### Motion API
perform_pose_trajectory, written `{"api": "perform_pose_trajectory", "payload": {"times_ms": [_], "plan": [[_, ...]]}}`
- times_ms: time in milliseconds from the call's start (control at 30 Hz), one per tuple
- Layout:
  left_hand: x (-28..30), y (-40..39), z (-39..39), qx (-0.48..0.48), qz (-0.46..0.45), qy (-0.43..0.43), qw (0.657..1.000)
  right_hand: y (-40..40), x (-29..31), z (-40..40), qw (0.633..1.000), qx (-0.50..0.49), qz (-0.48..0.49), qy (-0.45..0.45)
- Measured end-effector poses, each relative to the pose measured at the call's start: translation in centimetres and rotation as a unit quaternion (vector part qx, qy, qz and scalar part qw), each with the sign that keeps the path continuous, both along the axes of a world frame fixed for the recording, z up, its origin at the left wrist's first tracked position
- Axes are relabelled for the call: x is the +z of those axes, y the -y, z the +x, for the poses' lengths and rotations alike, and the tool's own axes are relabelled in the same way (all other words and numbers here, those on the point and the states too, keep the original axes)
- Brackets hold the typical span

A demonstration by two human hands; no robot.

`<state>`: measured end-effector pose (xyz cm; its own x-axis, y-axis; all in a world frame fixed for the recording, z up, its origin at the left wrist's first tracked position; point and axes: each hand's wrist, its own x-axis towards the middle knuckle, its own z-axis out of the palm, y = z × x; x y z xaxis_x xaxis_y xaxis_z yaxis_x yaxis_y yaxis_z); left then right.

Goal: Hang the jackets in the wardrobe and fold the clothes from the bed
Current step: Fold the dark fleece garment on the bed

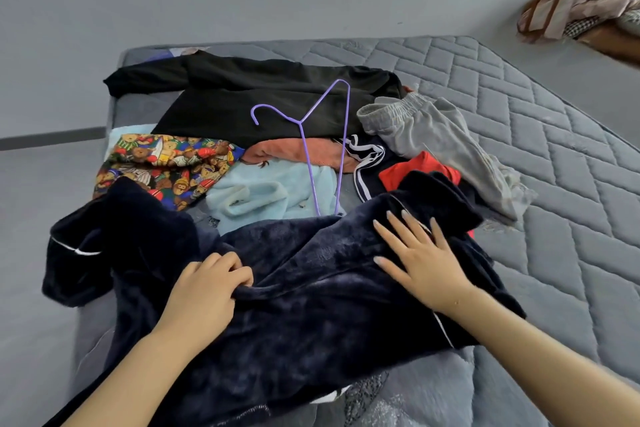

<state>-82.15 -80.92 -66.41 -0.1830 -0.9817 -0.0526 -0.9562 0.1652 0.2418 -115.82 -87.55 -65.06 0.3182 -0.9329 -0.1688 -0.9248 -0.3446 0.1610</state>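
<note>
Your left hand [207,288] pinches the navy fleece garment [311,288]; your right hand [422,260] presses flat, fingers spread. Pulling may snag the purple wire hanger [304,135] tucked under its edge.

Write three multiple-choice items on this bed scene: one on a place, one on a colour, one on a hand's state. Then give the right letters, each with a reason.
1. Where does the hanger lie?
A. On the pile of clothes
B. On the floor
C. In the left hand

2. What colour is the hanger?
A. Red
B. Purple
C. White

3. What is the right hand doing?
A. Gripping the hanger
B. Hanging in the air
C. Resting flat on the dark navy fleece garment

Answers:
1 A: the hanger rests across the black garment and the light blue one.
2 B: its wire is plainly purple.
3 C: its fingers lie straight and spread on the fleece, while the left hand pinches a fold of it.
</note>
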Motion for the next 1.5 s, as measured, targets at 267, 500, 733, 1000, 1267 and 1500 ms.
{"api": "perform_pose_trajectory", "payload": {"times_ms": [267,500,733,1000,1267,1500], "plan": [[2.6,-1.8,1.2,0.064,-0.072,-0.341,0.935,-0.5,1.2,3.0,0.994,-0.036,-0.006,0.105],[1.8,-5.0,11.3,0.442,-0.135,-0.468,0.753,-1.0,4.0,18.0,0.942,0.111,0.036,0.315],[-3.4,-5.4,17.8,0.585,0.036,-0.576,0.57,3.1,3.6,34.3,0.942,0.095,0.129,0.296],[-4.1,-2.1,22.0,0.477,0.147,-0.806,0.318,2.1,0.1,36.2,0.901,0.299,0.104,0.297],[-2.0,-1.9,24.4,0.477,0.028,-0.793,0.378,-2.9,0.5,32.7,0.867,0.387,0.205,0.235],[4.6,-5.7,26.7,0.246,-0.086,-0.838,0.48,-2.3,5.1,35.3,0.795,0.057,0.218,0.564]]}}
